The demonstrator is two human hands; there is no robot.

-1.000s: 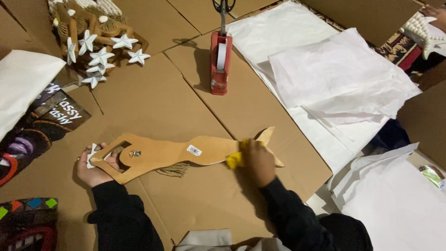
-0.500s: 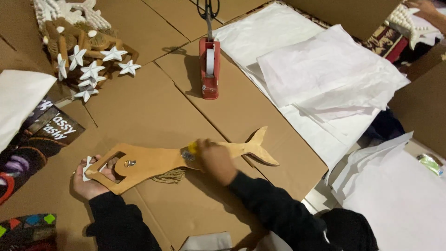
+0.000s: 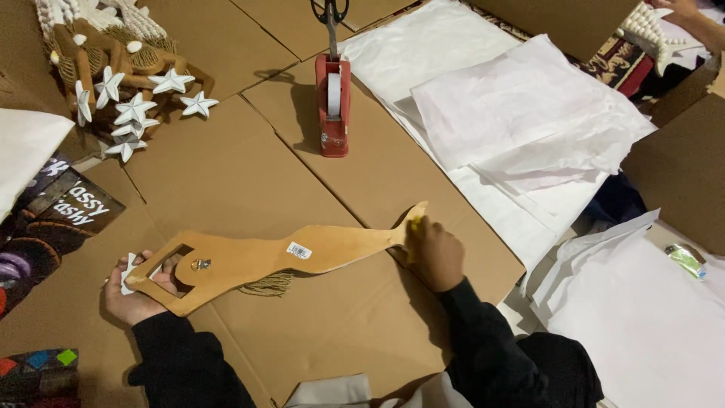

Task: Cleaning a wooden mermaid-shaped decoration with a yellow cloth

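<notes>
Lying: a flat tan wooden cut-out shaped like a long fish with a forked tail [image 3: 257, 261] stretches across the brown cardboard sheets [image 3: 226, 174] that cover the work surface, its wide end to the left, its tail to the right.
Left hand: the left hand [image 3: 136, 291] sits under and around the wide end of the cut-out, fingers curled up through the opening there; it grips the wood, and a small white piece shows at its fingertips.
Right hand: the right hand [image 3: 434, 253] is closed on a small yellow object [image 3: 414, 224] and pressed to the tail of the cut-out.
On the wood: a small white sticker [image 3: 299, 250] near the middle, a small metal fitting [image 3: 200, 264] by the opening, and a tuft of tan fringe [image 3: 266, 284] showing under the lower edge.
Above: a red tape dispenser [image 3: 333, 106] stands well apart from the cut-out, with black-handled scissors [image 3: 329, 13] in its top.
Right side: sheets of white wrapping paper [image 3: 521, 113] lie stacked, near the tail.
Top left: a wooden ornament with white stars [image 3: 121, 83] rests on the cardboard.
Top right corner: another person's hand [image 3: 683, 11] touches a white beaded object.
</notes>
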